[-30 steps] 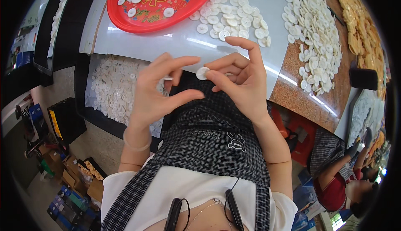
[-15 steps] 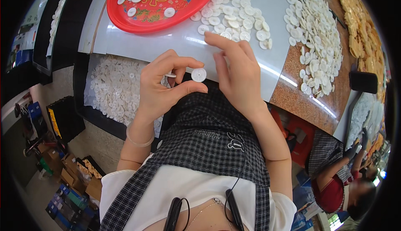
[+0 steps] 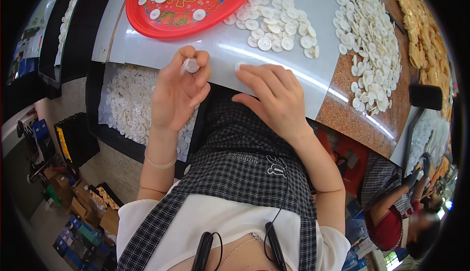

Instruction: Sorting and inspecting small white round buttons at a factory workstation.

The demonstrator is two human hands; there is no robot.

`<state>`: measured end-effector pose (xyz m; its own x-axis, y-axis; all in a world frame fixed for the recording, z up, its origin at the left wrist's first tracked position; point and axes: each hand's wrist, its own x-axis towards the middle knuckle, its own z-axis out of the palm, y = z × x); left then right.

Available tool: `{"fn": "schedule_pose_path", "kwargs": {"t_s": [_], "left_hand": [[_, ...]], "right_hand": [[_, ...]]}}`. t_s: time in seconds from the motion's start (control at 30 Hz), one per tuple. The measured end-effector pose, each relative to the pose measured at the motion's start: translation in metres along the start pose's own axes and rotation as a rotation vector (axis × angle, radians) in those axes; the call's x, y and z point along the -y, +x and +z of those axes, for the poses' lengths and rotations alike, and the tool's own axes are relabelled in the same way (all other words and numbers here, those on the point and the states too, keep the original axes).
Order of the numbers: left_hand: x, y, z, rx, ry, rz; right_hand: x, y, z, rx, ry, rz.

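My left hand (image 3: pixel 178 87) is closed above the near edge of the table, its fingertips round a small white plastic gear (image 3: pixel 190 66). Motion blurs that piece, and I cannot tell whether a second one sits behind it. To its right, my right hand (image 3: pixel 275 97) hovers low over the tabletop, palm down, fingers stretched and thumb apart. Its fingertips meet another white gear (image 3: pixel 238 66) on the grey table, mostly covered by the fingers. Beyond my right hand lies a loose spread of white gears (image 3: pixel 274 23).
A red patterned tray (image 3: pixel 161 32) holds several white gears at the far left. An open drawer (image 3: pixel 134 107) full of white pieces sits below the table edge. More white discs (image 3: pixel 369 55) are heaped at right, near yellowish pieces (image 3: pixel 423 31). A co-worker (image 3: pixel 391 222) works at the right.
My left hand has drawn back up and left with its fingers curled in. My right hand has come nearer, and a gear from the spread's near edge has moved toward me under its fingertips.
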<state>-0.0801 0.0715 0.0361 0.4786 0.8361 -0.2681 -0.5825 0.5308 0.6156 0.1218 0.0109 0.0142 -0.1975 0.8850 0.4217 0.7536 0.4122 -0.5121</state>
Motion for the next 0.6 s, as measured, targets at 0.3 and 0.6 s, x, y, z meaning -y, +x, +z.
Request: {"fn": "schedule_pose_path", "kwargs": {"t_s": [0.3,0.6], "left_hand": [[0.015,-0.003,-0.006,0.087,0.475,-0.001],[0.035,0.002,0.021,0.021,1.022,0.289]], "right_hand": [[0.010,-0.008,0.002,-0.132,0.385,0.269],[0.008,0.002,-0.019,-0.115,0.941,0.740]]}}
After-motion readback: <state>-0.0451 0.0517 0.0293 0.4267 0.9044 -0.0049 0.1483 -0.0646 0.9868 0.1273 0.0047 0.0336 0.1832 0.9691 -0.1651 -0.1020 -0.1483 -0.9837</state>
